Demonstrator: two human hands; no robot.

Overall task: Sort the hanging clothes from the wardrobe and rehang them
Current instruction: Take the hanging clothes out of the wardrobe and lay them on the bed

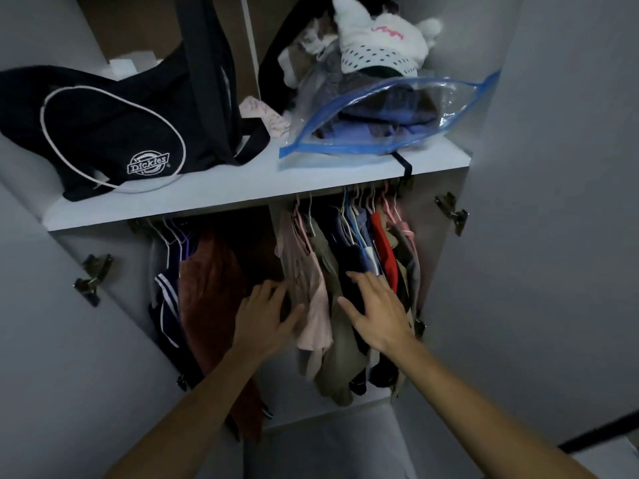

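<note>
An open wardrobe holds clothes on hangers below a white shelf [221, 198]. On the left hang a rust-brown garment [207, 292] and a navy striped one [164, 299]. On the right hang a pink top [316, 305], a beige garment [332, 371], dark blue items [349, 257] and a red one [383, 250]. My left hand [266, 316] reaches in with spread fingers, between the rust-brown garment and the pink top. My right hand [378, 312] lies flat with straight fingers on the dark blue clothes. Neither hand grips anything.
On the shelf lie a black Dickies bag [114, 133], a clear blue-edged bag of folded clothes [390, 115] and a white plush hat [380, 43]. Both wardrobe doors stand open, with metal hinges left [93, 276] and right [453, 212].
</note>
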